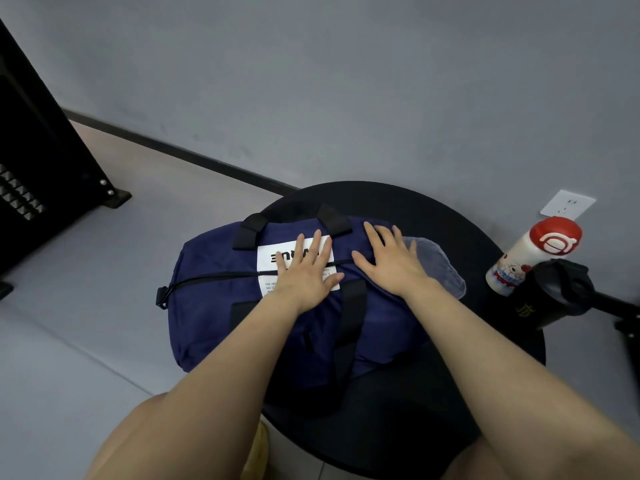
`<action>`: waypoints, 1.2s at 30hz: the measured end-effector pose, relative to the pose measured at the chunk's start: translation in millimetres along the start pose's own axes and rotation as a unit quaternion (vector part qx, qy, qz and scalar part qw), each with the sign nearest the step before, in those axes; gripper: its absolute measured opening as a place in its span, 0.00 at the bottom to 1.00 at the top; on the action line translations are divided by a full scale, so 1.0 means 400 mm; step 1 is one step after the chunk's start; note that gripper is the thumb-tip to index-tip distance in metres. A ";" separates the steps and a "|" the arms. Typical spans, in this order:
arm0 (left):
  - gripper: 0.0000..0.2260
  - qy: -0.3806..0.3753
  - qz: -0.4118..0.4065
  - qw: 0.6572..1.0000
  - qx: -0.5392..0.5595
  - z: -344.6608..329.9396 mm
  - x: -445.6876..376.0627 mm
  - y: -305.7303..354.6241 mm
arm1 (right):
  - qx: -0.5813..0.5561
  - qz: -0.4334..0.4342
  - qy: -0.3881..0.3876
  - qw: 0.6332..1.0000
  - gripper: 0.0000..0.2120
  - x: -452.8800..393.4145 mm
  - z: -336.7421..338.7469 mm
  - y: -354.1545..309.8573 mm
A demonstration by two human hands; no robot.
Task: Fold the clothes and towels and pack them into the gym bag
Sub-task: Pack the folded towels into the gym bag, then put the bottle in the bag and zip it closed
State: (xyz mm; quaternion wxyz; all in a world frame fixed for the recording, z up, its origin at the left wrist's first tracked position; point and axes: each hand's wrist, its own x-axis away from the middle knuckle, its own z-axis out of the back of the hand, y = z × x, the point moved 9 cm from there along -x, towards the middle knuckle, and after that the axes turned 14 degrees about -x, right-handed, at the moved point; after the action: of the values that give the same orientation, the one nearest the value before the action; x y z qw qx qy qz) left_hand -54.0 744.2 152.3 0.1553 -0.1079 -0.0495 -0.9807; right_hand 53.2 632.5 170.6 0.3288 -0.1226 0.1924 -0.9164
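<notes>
I am pressing both flat, spread hands, left hand (304,271) and right hand (393,261), on the gym bag (214,317) lying on the round table (433,216); a grey cloth (440,268) is poking out and could snag the zipper.

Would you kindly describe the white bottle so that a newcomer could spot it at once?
Start at the round black table holding the navy gym bag. At its right edge two bottles stand together. Yours is the white bottle, beside the black shaker bottle: it alone has a red cap and a cartoon print.
</notes>
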 end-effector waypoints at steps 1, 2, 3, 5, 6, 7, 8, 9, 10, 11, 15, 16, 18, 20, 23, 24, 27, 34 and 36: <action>0.31 -0.005 -0.007 1.000 -0.006 -0.003 0.002 0.003 | 0.026 0.012 0.016 0.999 0.36 0.003 0.005 -0.005; 0.31 -0.008 -0.015 1.000 -0.015 -0.006 0.004 0.007 | 0.049 0.028 0.032 0.998 0.36 0.008 0.013 -0.012; 0.31 -0.011 -0.022 0.999 -0.025 -0.009 0.008 0.010 | 0.065 0.044 0.043 0.996 0.37 0.013 0.019 -0.018; 0.31 -0.016 -0.036 0.998 -0.041 -0.014 0.015 0.012 | 0.074 0.065 0.046 0.994 0.39 0.022 0.029 -0.028; 0.30 -0.020 -0.042 0.998 -0.046 -0.016 0.018 0.009 | 0.067 0.067 0.043 0.995 0.38 0.026 0.034 -0.031; 0.30 -0.024 -0.050 0.997 -0.049 -0.017 0.021 0.006 | 0.056 0.066 0.042 0.995 0.37 0.031 0.039 -0.034; 0.30 -0.026 -0.058 0.997 -0.054 -0.017 0.026 0.003 | 0.046 0.065 0.039 0.996 0.36 0.034 0.043 -0.036; 0.30 -0.027 -0.065 0.996 -0.062 -0.017 0.030 0.001 | 0.042 0.065 0.033 0.996 0.36 0.037 0.043 -0.039; 0.30 -0.028 -0.072 0.995 -0.069 -0.016 0.035 0.001 | 0.041 0.063 0.021 0.997 0.35 0.040 0.039 -0.041; 0.30 -0.029 -0.078 0.994 -0.076 -0.015 0.041 0.001 | 0.038 0.060 0.011 0.997 0.35 0.043 0.036 -0.044; 0.30 -0.039 -0.079 0.991 -0.106 -0.005 0.061 -0.014 | 0.033 0.049 0.001 0.998 0.34 0.068 0.043 -0.059; 0.30 -0.041 -0.078 0.990 -0.111 0.000 0.067 -0.019 | 0.031 0.046 -0.007 0.998 0.34 0.078 0.039 -0.060; 0.30 -0.043 -0.074 0.989 -0.120 0.011 0.080 -0.027 | 0.027 0.042 -0.027 0.998 0.34 0.102 0.029 -0.059; 0.31 -0.043 -0.069 0.989 -0.126 0.024 0.092 -0.033 | 0.023 0.041 -0.040 0.998 0.35 0.122 0.024 -0.056; 0.32 -0.039 -0.058 0.992 -0.109 0.046 0.106 -0.023 | 0.000 0.038 -0.063 0.997 0.36 0.149 0.019 -0.049; 0.32 -0.035 -0.053 0.993 -0.099 0.053 0.111 -0.016 | -0.013 0.035 -0.078 0.996 0.37 0.158 0.018 -0.043; 0.33 -0.010 -0.026 0.998 -0.060 0.078 0.122 0.001 | -0.045 0.029 -0.124 0.991 0.39 0.185 0.030 -0.024; 0.21 0.162 0.044 0.985 -0.034 0.206 0.167 0.078 | -0.084 -0.004 -0.059 0.995 0.34 0.241 0.136 0.072; 0.18 0.206 0.025 0.978 -0.017 0.232 0.168 0.122 | -0.070 -0.018 -0.019 0.997 0.32 0.254 0.170 0.108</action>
State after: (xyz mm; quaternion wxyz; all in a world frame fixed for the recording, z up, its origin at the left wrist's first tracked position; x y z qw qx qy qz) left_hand -82.8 690.5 260.8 0.1845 0.0921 0.0029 -0.9785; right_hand 24.8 517.3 222.8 0.3062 -0.1658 0.2476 -0.9041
